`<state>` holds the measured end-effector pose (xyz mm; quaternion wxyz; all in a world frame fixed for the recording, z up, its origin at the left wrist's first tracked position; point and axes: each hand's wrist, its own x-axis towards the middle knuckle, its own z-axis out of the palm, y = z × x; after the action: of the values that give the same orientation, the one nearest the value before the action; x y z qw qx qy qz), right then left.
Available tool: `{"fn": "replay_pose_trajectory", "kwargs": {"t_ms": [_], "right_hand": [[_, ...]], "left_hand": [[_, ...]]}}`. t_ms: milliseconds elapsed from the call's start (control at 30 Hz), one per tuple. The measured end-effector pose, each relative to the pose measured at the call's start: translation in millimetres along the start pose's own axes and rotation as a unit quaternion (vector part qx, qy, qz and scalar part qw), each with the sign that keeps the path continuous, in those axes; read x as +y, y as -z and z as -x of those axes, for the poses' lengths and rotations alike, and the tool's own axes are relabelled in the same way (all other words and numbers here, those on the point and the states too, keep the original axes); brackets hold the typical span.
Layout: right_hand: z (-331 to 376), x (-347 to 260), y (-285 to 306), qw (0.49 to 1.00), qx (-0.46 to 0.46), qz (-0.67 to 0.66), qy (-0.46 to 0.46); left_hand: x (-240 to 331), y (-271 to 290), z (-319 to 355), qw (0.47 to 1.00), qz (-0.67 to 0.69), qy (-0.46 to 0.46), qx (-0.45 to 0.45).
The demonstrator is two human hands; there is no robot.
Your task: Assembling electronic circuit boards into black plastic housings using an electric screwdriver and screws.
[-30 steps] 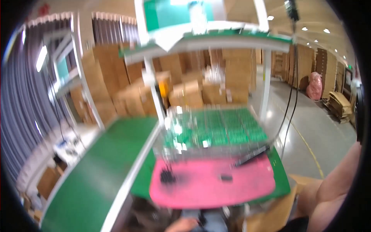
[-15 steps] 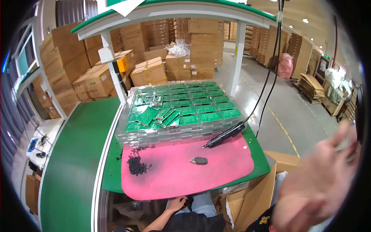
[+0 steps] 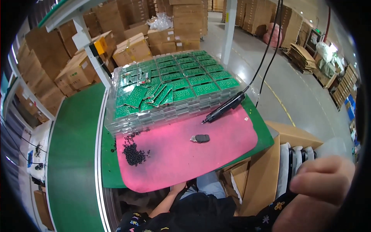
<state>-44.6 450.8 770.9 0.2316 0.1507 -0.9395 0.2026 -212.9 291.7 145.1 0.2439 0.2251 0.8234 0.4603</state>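
My right hand is raised close to the view at the lower right, its fingers curled in, and no object shows in it. It is in front of an open carton holding dark items in pale wrapping. My left hand rests at my lap under the bench's front edge, with its fingers mostly hidden. A pink mat lies on the green bench. On it are a small dark-handled blade tool, a black electric screwdriver with a cable, and a heap of tiny black parts.
Behind the mat, stacked clear trays carry green circuit boards, several lying loose on top. A green conveyor belt runs along the left. Frame posts and hanging cables rise around the bench. Cardboard boxes stand beyond.
My right hand has gone from loosely spread and blurred to curled, a little lower. The view has tilted and shifted, showing more of the carton's contents. My left hand stays at my lap.
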Motion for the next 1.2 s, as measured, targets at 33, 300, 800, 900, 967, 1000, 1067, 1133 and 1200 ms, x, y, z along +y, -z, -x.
{"fn": "replay_pose_trajectory", "kwargs": {"t_ms": [33, 300, 800, 900, 967, 1000, 1067, 1133, 1200], "right_hand": [[1, 4, 1, 0.999, -0.016, -0.027, -0.024], [-8, 164, -182, 0.974, -0.088, 0.143, 0.153], [-49, 222, -343, 0.984, -0.057, 0.104, 0.132], [-70, 224, -374, 0.976, -0.025, 0.153, 0.153], [-66, 226, -380, 0.980, -0.022, 0.145, 0.136], [-62, 227, -382, 0.982, -0.018, 0.140, 0.121], [-57, 224, -384, 0.987, 0.012, 0.134, 0.084], [-55, 214, -377, 0.993, 0.040, 0.112, 0.000], [-31, 217, -347, 0.991, 0.016, 0.125, -0.035]], "left_hand": [[-5, 4, 10, 1.000, 0.003, 0.010, 0.014], [-21, -12, 13, 0.998, 0.043, 0.019, 0.045], [1, 16, 17, 0.980, 0.194, 0.036, 0.016], [-6, 12, 21, 0.976, 0.214, 0.046, 0.025], [-13, 14, 27, 0.972, 0.227, 0.061, 0.030], [-17, 15, 30, 0.969, 0.236, 0.056, 0.038], [-30, 14, 34, 0.966, 0.248, 0.055, 0.043], [-54, 14, 38, 0.967, 0.247, 0.055, 0.028], [-48, 18, 34, 0.964, 0.256, 0.073, -0.005]]}}
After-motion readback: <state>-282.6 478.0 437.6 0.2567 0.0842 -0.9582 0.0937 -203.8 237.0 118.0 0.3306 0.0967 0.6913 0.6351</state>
